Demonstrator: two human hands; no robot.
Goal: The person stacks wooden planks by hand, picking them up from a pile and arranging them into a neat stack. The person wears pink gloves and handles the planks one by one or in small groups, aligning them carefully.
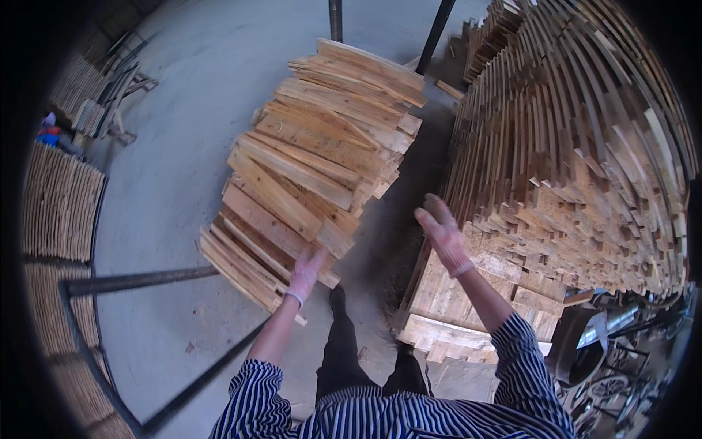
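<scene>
A heap of rough wooden planks (314, 146) lies across a cart with dark metal bars, the boards side by side and partly overlapping. At the heap's near right edge is my left hand (306, 274), in a thin pale glove, with fingers stretched toward the plank ends. Whether it touches the wood I cannot tell. My right hand (444, 238), gloved the same way, is raised in the air between the cart and a tall stack of boards (541, 168). Its fingers are extended and slightly blurred, and it holds nothing.
A lower pile of pale boards (468, 300) stands by my right forearm. The cart's dark metal frame (146, 282) juts out at the left. Further left are stacked boards (62, 208). Machinery with a wheel (607, 388) sits at the lower right. Grey concrete floor (168, 168) surrounds the cart.
</scene>
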